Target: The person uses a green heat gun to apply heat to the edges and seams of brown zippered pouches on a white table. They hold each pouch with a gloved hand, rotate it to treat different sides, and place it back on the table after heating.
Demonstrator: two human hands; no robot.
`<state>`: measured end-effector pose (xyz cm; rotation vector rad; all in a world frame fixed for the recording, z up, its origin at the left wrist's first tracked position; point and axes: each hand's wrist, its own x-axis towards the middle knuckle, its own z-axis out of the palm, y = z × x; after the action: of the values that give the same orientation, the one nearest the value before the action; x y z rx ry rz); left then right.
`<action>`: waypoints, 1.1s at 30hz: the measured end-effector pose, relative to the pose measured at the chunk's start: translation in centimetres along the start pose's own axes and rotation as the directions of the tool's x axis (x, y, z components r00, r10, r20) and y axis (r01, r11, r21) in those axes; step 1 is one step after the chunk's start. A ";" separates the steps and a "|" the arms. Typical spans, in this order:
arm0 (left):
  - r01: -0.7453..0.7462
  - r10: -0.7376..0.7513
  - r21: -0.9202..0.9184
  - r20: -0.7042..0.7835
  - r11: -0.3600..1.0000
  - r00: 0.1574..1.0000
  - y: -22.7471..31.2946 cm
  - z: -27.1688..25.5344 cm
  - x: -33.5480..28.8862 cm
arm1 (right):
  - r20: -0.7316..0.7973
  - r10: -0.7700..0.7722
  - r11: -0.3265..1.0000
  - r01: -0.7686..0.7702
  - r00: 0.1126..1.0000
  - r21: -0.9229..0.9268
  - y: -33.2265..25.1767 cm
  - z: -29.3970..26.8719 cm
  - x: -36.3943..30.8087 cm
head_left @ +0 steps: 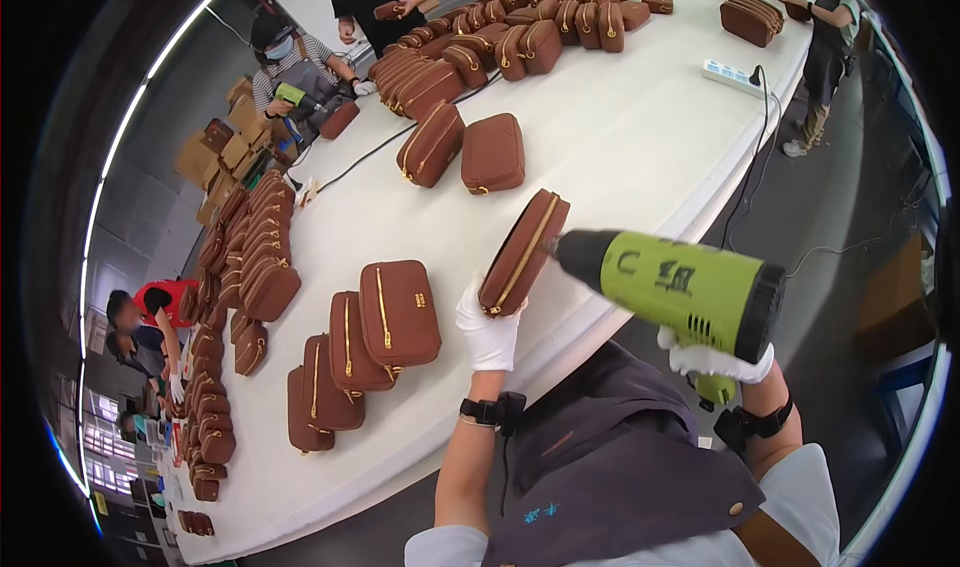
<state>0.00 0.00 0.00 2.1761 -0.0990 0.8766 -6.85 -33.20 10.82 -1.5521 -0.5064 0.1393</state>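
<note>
My left hand [488, 322], in a white glove, is closed on the lower end of a brown zippered bag [525, 252], tilted above the table's near edge with its gold zipper facing up. In my gloved right hand [718, 355] is a green and black heat gun [690, 287], gripped by its handle. Its nozzle points left, at or very close to the bag's right side; I cannot tell whether they touch. Left of my left hand, several brown bags lean in an overlapping row, the nearest bag [400, 312] showing a gold zipper and small gold lettering.
Two brown bags, one [493, 153] lying flat, sit beyond my left hand. Long rows of bags [425, 87] line the white table's [620, 132] far and left sides. A power strip [733, 77] with cords lies near the right edge. Several people work around the table, one holding another heat gun [293, 95].
</note>
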 end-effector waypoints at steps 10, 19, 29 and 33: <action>0.549 -0.441 -0.181 0.420 0.816 0.793 -3.4 -4.5 3.7 | 0.019 0.216 0.877 -0.203 0.976 0.435 -0.1 -1.7 0.5; 0.156 -0.341 0.370 0.509 0.916 0.791 3.7 -4.8 12.4 | -0.033 0.349 0.813 -0.285 0.937 0.508 1.2 -2.0 2.7; -0.069 -0.239 0.337 0.782 0.939 0.575 7.5 2.8 18.1 | -0.103 0.358 0.817 -0.258 0.928 0.515 1.5 -3.0 1.4; 0.008 -0.069 0.089 0.704 0.996 0.706 6.4 1.1 17.9 | -0.160 0.334 0.821 -0.203 0.929 0.534 1.9 -4.2 0.2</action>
<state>12.12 -1.67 14.60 2.4678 -0.4010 -0.0415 -4.61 -36.95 9.24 -1.0845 -0.0299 0.2724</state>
